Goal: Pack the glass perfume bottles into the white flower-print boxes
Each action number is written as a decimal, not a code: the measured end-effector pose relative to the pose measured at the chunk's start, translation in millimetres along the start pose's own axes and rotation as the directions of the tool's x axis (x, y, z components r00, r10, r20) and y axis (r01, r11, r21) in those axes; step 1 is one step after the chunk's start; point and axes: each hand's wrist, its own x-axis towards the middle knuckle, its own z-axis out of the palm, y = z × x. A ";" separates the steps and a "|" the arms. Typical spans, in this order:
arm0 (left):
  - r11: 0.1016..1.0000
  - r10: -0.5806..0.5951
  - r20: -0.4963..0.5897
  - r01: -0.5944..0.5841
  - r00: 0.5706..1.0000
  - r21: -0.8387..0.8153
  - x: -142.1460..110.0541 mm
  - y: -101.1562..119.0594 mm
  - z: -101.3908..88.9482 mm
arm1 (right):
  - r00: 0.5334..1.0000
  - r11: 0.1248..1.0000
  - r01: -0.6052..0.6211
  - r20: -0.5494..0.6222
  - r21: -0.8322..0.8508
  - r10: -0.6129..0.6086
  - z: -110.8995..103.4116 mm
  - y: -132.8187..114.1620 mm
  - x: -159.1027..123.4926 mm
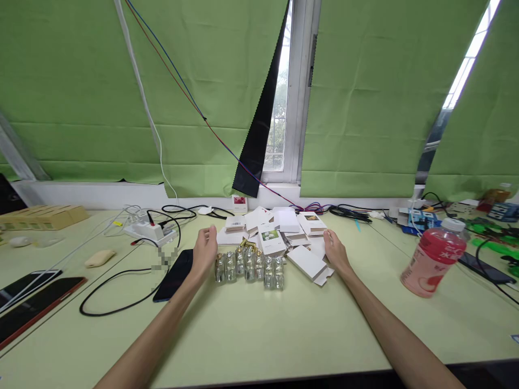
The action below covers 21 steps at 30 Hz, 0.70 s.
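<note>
A heap of small white cardboard boxes (272,241) lies in the middle of the table, some bearing flower pictures. In front of it stand several small clear glass bottles (248,266), with gold-coloured pieces near their tops. At the heap's left edge is my left hand (206,249), palm inward beside the bottles; its fingers look extended and nothing shows in it. On the opposite side, my right hand (335,252) rests against the boxes near a white box (307,263) with an open flap. Its fingers look loosely extended, partly hidden, and it grips nothing visible.
A pink drink bottle (434,258) stands to the right. By my left forearm lies a dark phone (175,275) with a black cable (115,314) looping near it. A white power strip (150,232) sits behind; more phones (36,308) lie far left.
</note>
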 end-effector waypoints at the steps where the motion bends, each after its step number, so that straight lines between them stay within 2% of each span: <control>1: 1.000 0.002 0.001 -0.002 1.000 -0.003 11.7 -0.7 1.9 | 1.000 1.000 -0.004 -0.021 -0.003 0.004 -0.3 -1.1 -1.9; 5: 0.999 -0.006 0.036 0.007 0.999 -0.038 50.1 -12.4 18.0 | 0.992 0.998 0.037 -0.119 -0.052 -0.043 4.9 -3.8 -12.4; 8: 0.995 -0.047 0.081 0.054 0.996 -0.084 64.5 -27.1 32.3 | 0.985 0.993 0.073 -0.152 -0.091 -0.087 13.2 -2.1 -18.2; 15: 0.976 -0.079 0.136 0.105 0.988 -0.190 72.7 -48.8 48.1 | 0.988 0.991 0.097 -0.109 -0.090 -0.107 21.5 1.2 -16.8; 21: 0.957 -0.111 0.072 0.126 0.991 -0.260 75.1 -47.7 53.6 | 0.991 0.997 0.081 -0.102 -0.020 -0.083 14.0 -3.0 -15.3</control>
